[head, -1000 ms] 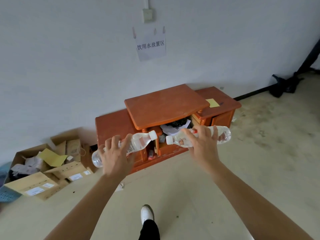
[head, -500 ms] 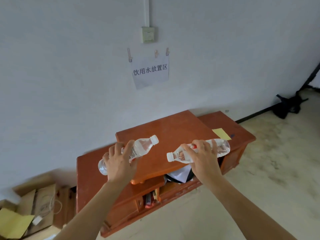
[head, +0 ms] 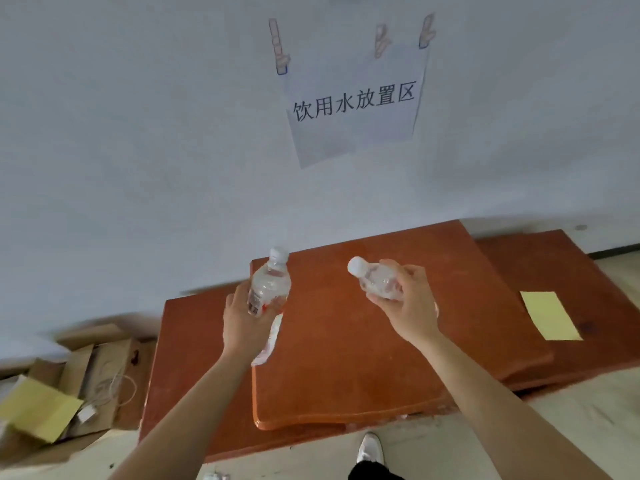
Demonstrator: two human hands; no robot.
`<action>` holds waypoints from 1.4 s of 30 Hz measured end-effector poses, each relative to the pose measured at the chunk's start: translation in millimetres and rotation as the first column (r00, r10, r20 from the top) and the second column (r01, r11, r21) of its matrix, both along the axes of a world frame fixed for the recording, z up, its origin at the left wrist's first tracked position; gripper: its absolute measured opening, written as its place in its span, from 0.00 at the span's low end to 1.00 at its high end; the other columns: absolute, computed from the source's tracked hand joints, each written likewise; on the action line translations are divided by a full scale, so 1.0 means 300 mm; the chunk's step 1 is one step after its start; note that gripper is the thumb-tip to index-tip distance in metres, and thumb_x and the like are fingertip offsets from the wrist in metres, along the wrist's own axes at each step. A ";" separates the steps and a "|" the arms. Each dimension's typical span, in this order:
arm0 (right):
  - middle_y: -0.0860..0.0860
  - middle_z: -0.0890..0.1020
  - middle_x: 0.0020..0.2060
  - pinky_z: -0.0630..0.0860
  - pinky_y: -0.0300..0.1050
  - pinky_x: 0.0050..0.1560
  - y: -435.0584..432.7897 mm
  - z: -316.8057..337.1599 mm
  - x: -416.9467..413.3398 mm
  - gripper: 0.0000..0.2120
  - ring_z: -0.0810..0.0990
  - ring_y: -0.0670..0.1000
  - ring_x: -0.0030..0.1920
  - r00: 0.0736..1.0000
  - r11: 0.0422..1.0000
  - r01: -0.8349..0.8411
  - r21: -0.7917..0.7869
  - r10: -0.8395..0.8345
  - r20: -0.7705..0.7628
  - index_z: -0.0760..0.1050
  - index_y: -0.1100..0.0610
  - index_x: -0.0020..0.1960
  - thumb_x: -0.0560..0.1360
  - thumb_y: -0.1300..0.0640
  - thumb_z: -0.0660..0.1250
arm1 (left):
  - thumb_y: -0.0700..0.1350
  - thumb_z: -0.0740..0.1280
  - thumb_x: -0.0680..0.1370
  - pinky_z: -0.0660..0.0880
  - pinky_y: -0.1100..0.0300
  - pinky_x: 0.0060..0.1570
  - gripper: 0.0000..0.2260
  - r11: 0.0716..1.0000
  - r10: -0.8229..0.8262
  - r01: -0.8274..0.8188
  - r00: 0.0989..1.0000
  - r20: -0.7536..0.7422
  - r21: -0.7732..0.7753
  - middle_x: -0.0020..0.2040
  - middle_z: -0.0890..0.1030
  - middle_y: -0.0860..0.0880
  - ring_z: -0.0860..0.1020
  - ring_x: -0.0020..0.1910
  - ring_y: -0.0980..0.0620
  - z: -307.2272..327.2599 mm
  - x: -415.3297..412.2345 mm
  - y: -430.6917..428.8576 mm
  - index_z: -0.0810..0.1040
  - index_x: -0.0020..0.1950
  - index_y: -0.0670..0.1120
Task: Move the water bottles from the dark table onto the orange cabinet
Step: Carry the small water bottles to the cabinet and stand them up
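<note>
My left hand (head: 244, 322) grips a clear water bottle (head: 269, 287) with a white cap, held nearly upright over the left edge of the orange cabinet's raised top (head: 363, 348). My right hand (head: 410, 304) grips a second clear water bottle (head: 375, 280) around its body, its white cap pointing up and to the left, above the middle of the same top. Both bottles hang in the air above the wood. The dark table is out of view.
A yellow paper sheet (head: 550, 315) lies on the cabinet's lower right section. A paper sign (head: 353, 105) is taped to the white wall behind. Open cardboard boxes (head: 62, 386) with a cable and yellow paper sit on the floor at left. My shoe (head: 370, 448) stands by the cabinet's front.
I have stepped closer, so the cabinet now fills the lower view. Both bottles have swung from lying sideways towards upright, and both hands now hover over the cabinet's top.
</note>
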State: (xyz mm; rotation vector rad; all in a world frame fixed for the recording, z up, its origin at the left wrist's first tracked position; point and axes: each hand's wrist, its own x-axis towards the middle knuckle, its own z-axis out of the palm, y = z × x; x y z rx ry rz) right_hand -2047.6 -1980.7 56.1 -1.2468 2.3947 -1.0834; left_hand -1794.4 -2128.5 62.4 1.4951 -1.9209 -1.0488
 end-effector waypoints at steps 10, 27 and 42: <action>0.43 0.81 0.58 0.79 0.47 0.56 -0.540 -0.303 -0.217 0.27 0.82 0.46 0.57 0.592 0.988 0.123 -0.093 0.002 0.806 0.72 0.40 0.65 0.71 0.54 0.79 | 0.57 0.77 0.71 0.79 0.48 0.57 0.30 0.899 0.318 -0.254 0.939 -0.132 0.357 0.57 0.80 0.51 0.80 0.56 0.50 -0.320 -0.232 -0.349 0.70 0.68 0.50; 0.52 0.69 0.67 0.65 0.28 0.62 -0.871 -0.624 -0.232 0.34 0.69 0.44 0.65 0.906 0.978 -0.194 -0.074 0.208 0.369 0.65 0.49 0.74 0.73 0.51 0.78 | 0.50 0.77 0.73 0.77 0.56 0.57 0.27 0.978 0.189 -0.175 0.973 -0.135 0.113 0.60 0.78 0.58 0.79 0.57 0.59 -0.643 -0.373 -0.648 0.67 0.67 0.54; 0.54 0.59 0.75 0.70 0.52 0.66 -0.764 -0.360 -0.225 0.47 0.67 0.54 0.73 0.962 0.961 -0.222 0.166 0.187 0.199 0.43 0.41 0.82 0.74 0.32 0.68 | 0.63 0.67 0.77 0.70 0.43 0.67 0.35 0.999 0.024 -0.028 0.995 0.094 0.032 0.79 0.62 0.52 0.68 0.73 0.46 -0.363 -0.244 -0.595 0.53 0.79 0.60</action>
